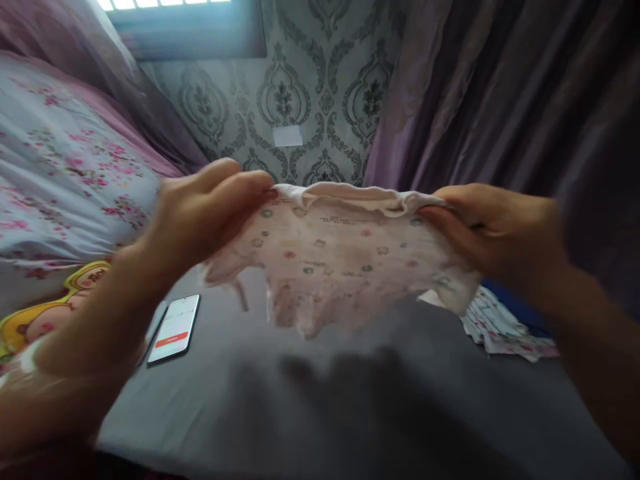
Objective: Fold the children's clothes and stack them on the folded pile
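A small pale pink baby garment with tiny printed dots hangs spread in the air above a grey bed sheet. My left hand pinches its upper left corner with closed fingers. Its upper right corner is gripped by my right hand, fingers closed as well. The garment's lower edge dangles, blurred by motion, and casts a shadow on the sheet below.
A phone with a lit screen lies on the sheet at the left. A floral pillow and a cartoon-print pillow are at the far left. Folded printed cloth lies at the right. Purple curtains hang behind.
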Demonstrator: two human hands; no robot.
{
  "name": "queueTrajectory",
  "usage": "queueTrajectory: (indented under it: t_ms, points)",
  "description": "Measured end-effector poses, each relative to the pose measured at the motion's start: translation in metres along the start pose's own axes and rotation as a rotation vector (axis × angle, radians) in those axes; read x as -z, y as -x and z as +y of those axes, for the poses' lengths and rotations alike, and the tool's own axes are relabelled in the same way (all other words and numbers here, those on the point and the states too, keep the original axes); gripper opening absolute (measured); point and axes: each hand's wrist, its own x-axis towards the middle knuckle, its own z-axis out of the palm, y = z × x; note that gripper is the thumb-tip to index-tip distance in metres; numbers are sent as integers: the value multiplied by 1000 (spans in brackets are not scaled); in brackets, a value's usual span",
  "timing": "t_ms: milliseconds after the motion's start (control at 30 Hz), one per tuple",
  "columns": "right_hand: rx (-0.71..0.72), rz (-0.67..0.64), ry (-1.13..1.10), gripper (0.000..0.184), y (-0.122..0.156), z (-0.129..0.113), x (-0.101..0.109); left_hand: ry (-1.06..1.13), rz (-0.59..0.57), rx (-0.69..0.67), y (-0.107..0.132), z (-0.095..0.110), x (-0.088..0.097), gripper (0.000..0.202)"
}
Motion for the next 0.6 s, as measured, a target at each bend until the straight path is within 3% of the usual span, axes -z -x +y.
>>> queueTrajectory:
  t_ms: [33,100,200,267,367,500,600]
  points:
    - [-20,-29,-35,30,-2,-7,11,-82,-9,-59,-2,6,14,22]
    - [-107,-96,-114,30,-9,-17,25,-64,-67,-7,-8,13,30,15]
    - [-245,-330,-257,38,-20,-15,14,109,-286,152,-15,-1,22,18]
    - [-283,-533,-347,44,-20,-4,-14,203,-438,219,-10,-24,-5,26]
    - [-293,-752,-441,46,-2,18,-73,357,-772,341,20,-63,-66,35]
    - [-291,-862,-448,36,46,45,-156,461,-869,488,82,-101,-154,41]
    - [-295,-889,-413,32,77,59,-200,332,-846,461,119,-116,-201,38]
